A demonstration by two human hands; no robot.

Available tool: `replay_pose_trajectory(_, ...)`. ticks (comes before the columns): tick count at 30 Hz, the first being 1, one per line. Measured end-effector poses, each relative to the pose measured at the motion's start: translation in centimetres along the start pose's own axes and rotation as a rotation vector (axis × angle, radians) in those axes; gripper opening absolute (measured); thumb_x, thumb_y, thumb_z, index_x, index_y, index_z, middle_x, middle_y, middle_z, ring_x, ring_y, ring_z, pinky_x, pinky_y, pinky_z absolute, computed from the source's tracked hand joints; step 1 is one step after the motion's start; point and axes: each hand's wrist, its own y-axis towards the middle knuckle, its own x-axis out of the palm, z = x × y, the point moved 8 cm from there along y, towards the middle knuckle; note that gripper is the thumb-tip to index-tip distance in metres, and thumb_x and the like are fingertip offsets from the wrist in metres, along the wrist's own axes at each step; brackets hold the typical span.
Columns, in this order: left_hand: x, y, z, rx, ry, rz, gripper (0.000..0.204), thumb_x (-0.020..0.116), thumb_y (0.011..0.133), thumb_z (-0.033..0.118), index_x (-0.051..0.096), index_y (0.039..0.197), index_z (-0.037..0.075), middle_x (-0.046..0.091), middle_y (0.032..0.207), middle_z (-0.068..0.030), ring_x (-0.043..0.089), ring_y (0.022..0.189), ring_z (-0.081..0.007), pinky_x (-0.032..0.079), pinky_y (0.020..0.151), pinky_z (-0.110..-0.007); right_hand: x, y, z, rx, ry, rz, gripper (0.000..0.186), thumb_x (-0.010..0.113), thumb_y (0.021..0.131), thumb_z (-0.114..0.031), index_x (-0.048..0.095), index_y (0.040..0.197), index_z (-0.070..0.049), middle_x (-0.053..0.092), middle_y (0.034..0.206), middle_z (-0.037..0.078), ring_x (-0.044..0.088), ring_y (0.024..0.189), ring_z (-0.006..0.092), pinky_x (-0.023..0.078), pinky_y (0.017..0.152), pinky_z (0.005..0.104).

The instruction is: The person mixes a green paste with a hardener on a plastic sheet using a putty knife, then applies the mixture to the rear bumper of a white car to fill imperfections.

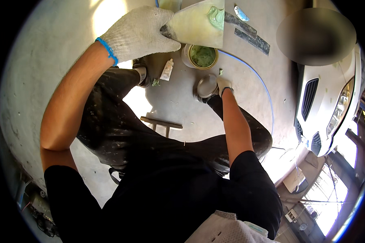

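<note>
My left hand [140, 32], in a white knit glove with a blue cuff, grips a pale flat mixing board [190, 26] by its near left edge. A smear of light green putty [216, 18] lies on the board's far right part. Just below the board stands an open can [186, 56] with green putty [202, 56] inside; the board hides part of its far side. My right hand [224, 84], also gloved, is closed at the edge of a round grey lid [207, 85] near my right foot. Its fingers are partly hidden.
A white tube [166, 69] lies left of the can. Dark flat spreaders [252, 41] and a blue-and-white item [241, 13] rest beyond. A blue hose [260, 75] curves across the floor. A low wooden stool [161, 123] sits between my legs; a white car front [326, 103] is at right.
</note>
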Motion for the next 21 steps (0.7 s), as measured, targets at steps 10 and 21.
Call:
replay_pose_trajectory(10,-0.1,-1.4,0.4,-0.085,0.031,0.078,0.039,0.079,0.083,0.024,0.071,0.113,0.000,0.074,0.087,-0.0094,0.070,0.080,-0.0182,0.057,0.081,-0.033,0.3,-13.8,-25.2,-0.521,-0.422,0.573,0.025,0.068,0.076,-0.019,0.075,0.093,-0.003,0.065,0.111,0.018,0.061,0.107,0.0398,0.051,0.089,0.0513)
replay_pose_trajectory(21,-0.2,-2.0,-1.3,-0.183,-0.142,0.054,0.045,0.079,0.085,0.028,0.069,0.115,-0.003,0.074,0.094,-0.0091,0.068,0.086,-0.0157,0.055,0.082,-0.031,3.2,-12.8,-26.1,-0.652,-0.509,0.492,0.023,0.066,0.080,-0.020,0.076,0.096,-0.008,0.065,0.112,0.015,0.060,0.107,0.0365,0.049,0.089,0.0503)
